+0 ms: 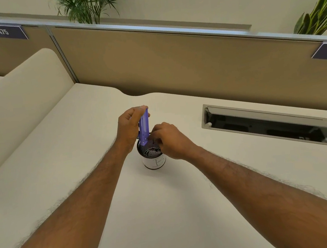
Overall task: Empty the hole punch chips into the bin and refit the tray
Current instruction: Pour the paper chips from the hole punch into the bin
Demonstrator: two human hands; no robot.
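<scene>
Cream office desk [186, 211] before a tan partition [153, 61].
The left hand [128, 127] has its fingers clamped on the upright purple tray [144, 127], whose lower end dips into the mesh bin [154, 160]; the right hand [168, 139] pinches the bin's rim just beside it.

475 on partition sign [3, 31]
</scene>
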